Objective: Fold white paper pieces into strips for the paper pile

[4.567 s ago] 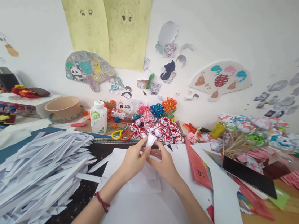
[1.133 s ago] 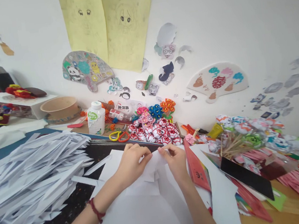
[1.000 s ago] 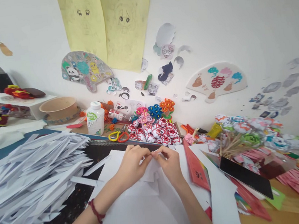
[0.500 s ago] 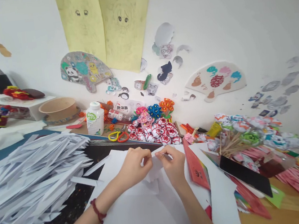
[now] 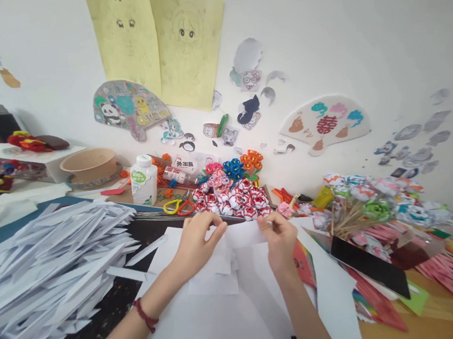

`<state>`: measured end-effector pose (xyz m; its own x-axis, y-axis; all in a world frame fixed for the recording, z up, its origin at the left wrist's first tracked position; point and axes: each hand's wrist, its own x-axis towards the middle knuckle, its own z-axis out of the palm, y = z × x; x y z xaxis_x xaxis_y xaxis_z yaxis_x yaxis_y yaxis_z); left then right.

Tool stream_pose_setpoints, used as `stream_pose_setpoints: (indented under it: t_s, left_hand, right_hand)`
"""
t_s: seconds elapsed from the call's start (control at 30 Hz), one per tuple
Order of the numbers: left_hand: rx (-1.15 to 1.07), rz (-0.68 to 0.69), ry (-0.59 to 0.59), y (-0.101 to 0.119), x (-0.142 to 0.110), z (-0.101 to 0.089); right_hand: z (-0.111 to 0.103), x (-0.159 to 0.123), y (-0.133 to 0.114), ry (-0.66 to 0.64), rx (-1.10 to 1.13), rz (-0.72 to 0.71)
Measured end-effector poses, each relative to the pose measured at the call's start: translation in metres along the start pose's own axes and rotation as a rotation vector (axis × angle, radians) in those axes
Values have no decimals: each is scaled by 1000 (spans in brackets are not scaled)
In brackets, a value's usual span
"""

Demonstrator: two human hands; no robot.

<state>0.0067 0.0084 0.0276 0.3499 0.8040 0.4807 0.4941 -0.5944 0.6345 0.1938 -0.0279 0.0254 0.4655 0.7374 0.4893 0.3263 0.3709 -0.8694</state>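
Observation:
A white paper strip point(image 5: 244, 234) stretches between my two hands, above larger white sheets point(image 5: 212, 322). My left hand point(image 5: 200, 242), with a dark red bracelet at its wrist, is closed in a pinch at the strip's left end. At the other end, the thumb and fingers of my right hand point(image 5: 280, 237) grip the strip. Small white paper pieces point(image 5: 215, 282) lie on the sheets just below the hands. A large heap of folded white paper strips point(image 5: 57, 267) covers the table to the left.
Red-and-white paper flowers point(image 5: 234, 201), yellow-and-orange scissors point(image 5: 178, 204) and a white bottle point(image 5: 144, 182) stand or lie behind the hands. To the right are a black phone point(image 5: 368, 267), a red packet point(image 5: 304, 264) and flowers on sticks point(image 5: 375, 209).
My right hand has moved right, away from my left, so more of the paper strip shows between them. My left hand has shifted slightly left and up.

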Motion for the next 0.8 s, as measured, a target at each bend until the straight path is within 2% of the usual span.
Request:
stream_pose_setpoints:
  t_s: [0.17,0.33,0.4,0.6,0.8]
  left_hand:
    - [-87,5,-45,3,-3,3]
    - [-49,-138,39,-11,1,0]
    - [5,-135,15,-13,1,0]
    - [67,-28,-123,-8,-3,10]
    - [165,28,-110,-8,-5,17]
  right_hand:
    - [16,-5,0,-198,30,129]
    - [18,-5,7,-583,114,273]
    - [21,-8,9,-667,133,285]
    - [29,-15,11,-707,140,266]
    - [31,-14,10,-714,165,304]
